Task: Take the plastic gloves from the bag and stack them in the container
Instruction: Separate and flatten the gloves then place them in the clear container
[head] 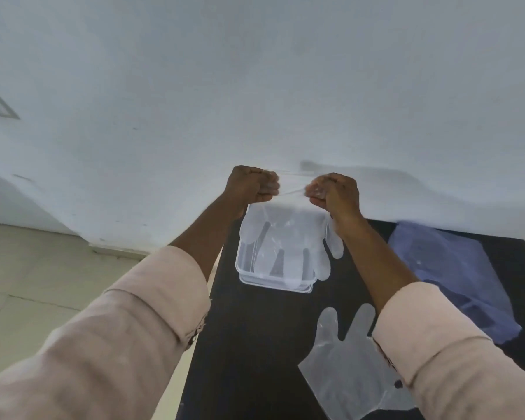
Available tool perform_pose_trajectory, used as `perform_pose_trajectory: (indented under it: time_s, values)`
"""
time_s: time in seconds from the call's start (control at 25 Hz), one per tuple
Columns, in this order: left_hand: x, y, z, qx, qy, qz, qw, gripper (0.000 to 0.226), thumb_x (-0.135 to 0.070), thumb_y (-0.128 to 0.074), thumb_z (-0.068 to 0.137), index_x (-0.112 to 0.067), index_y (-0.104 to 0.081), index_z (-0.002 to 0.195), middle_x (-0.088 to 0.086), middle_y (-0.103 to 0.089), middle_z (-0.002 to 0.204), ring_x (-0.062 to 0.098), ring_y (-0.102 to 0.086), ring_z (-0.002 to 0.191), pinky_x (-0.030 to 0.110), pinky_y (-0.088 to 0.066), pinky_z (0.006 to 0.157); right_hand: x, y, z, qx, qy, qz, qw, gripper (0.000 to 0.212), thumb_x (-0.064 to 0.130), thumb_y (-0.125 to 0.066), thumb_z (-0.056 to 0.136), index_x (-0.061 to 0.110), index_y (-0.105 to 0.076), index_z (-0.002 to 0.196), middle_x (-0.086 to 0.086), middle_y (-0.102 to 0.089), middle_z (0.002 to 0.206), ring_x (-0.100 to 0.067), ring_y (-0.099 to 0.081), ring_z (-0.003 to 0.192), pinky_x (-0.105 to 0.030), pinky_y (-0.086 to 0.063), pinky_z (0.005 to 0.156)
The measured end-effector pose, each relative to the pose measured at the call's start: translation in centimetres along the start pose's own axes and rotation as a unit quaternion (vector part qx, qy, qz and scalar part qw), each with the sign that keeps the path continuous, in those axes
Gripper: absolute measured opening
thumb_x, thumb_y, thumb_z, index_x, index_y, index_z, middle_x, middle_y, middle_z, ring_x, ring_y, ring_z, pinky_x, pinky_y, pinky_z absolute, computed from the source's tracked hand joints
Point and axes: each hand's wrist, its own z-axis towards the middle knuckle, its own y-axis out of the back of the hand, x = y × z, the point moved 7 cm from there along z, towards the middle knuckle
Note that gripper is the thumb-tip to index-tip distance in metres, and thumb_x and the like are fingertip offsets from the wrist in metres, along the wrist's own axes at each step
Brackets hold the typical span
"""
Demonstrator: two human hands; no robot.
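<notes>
My left hand [250,186] and my right hand [334,192] are both raised above the table, each clenched on the cuff edge of one clear plastic glove [288,237]. The glove hangs fingers-down between them, over the clear rectangular container [246,277] on the black table [249,344]. Whether gloves lie inside the container cannot be told. A second clear glove [343,365] lies flat on the table near me, partly under my right sleeve. The bluish plastic bag [455,274] rests at the right of the table.
A white wall fills the upper view right behind the table. Beige floor tiles [43,283] lie to the left, beyond the table's left edge. My pink sleeves cover both forearms.
</notes>
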Motion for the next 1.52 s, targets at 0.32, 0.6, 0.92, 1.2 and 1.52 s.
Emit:
perform_pose_trajectory:
  time_s: [0.32,0.6,0.92,1.2,1.52]
  values:
    - [-4.1,0.6,4.5,-0.012,-0.070,-0.030,0.997,0.010,-0.008,-0.063,0.087,-0.002,-0.071,0.090,0.019,-0.070,0.088,0.026,-0.070,0.075,0.030,-0.057,0.072,4.0,-2.2,4.2,-0.020,0.079,0.020,0.996,0.019,0.003,-0.051,0.084,0.008,-0.066,0.074,-0.014,-0.072,0.080,-0.027,-0.074,0.082,-0.031,-0.058,0.074]
    - [-0.1,1.6,1.6,0.013,-0.145,-0.027,0.989,0.010,-0.007,-0.066,0.088,-0.006,-0.075,0.089,0.012,-0.075,0.082,0.021,-0.073,0.079,0.030,-0.058,0.075,-1.2,-1.9,-0.7,-0.026,0.208,0.011,0.978,0.018,0.010,-0.055,0.093,0.007,-0.068,0.081,-0.009,-0.071,0.080,-0.021,-0.065,0.079,-0.041,-0.052,0.078]
    - [10.5,1.9,2.1,0.041,-0.103,0.144,0.983,0.015,-0.019,-0.069,0.089,-0.008,-0.078,0.089,0.002,-0.077,0.081,0.015,-0.072,0.079,0.034,-0.058,0.081,-10.2,-2.3,-2.1,0.003,0.169,-0.178,0.969,0.026,0.022,-0.053,0.094,0.004,-0.070,0.088,0.002,-0.071,0.081,0.005,-0.062,0.068,-0.004,-0.042,0.062]
    - [12.2,0.0,1.2,0.109,-0.208,0.382,0.894,0.021,-0.029,-0.059,0.094,-0.016,-0.076,0.099,-0.003,-0.076,0.095,0.011,-0.070,0.080,0.026,-0.058,0.082,-13.0,-3.6,-2.2,0.106,0.155,-0.373,0.908,0.031,0.031,-0.045,0.094,0.009,-0.066,0.097,-0.009,-0.072,0.090,-0.018,-0.066,0.077,-0.021,-0.053,0.077]
    - [14.1,-1.5,-0.7,0.265,-0.151,0.622,0.721,0.054,-0.039,-0.050,0.097,-0.023,-0.035,0.146,0.003,-0.061,0.135,0.025,-0.057,0.123,0.038,-0.032,0.113,-13.0,-5.6,-3.3,0.302,0.144,-0.623,0.707,0.037,0.022,-0.050,0.097,0.017,-0.048,0.133,-0.007,-0.058,0.135,-0.024,-0.052,0.125,-0.039,-0.023,0.118]
